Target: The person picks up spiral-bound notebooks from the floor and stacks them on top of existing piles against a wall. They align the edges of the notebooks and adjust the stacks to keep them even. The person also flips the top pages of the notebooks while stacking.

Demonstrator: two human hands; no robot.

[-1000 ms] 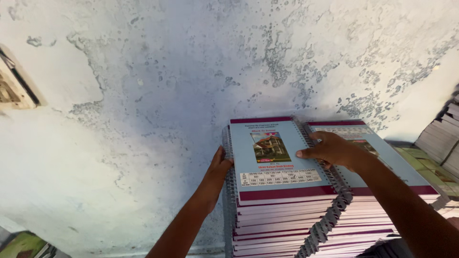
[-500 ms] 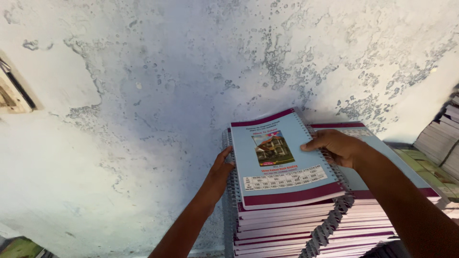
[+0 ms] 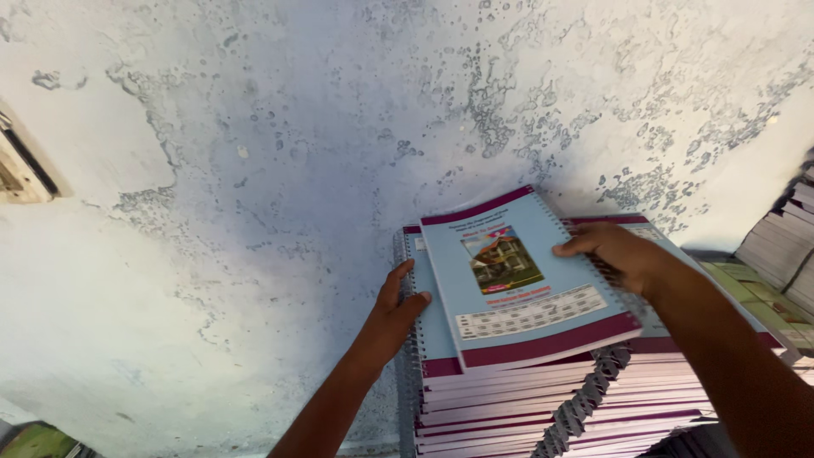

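At the right centre of the head view, a spiral-bound booklet (image 3: 521, 280) with a light blue cover and maroon bands is sitting skewed on top of the left of two tall stacks of like booklets (image 3: 509, 407), which are standing against a stained white wall (image 3: 254, 212). The right hand (image 3: 615, 254) is gripping the booklet's right, spiral-bound edge, thumb on the cover and fingers underneath. The left hand (image 3: 394, 309) is lying half open against the left edge of the stack, thumb tip touching the booklet's left side. The booklet is looking light and thin, stiff along the wire binding but liable to flex across the cover, so a hold at the bound edge is appearing soundest. Its long axis is running near to far, with the far end leaning left.
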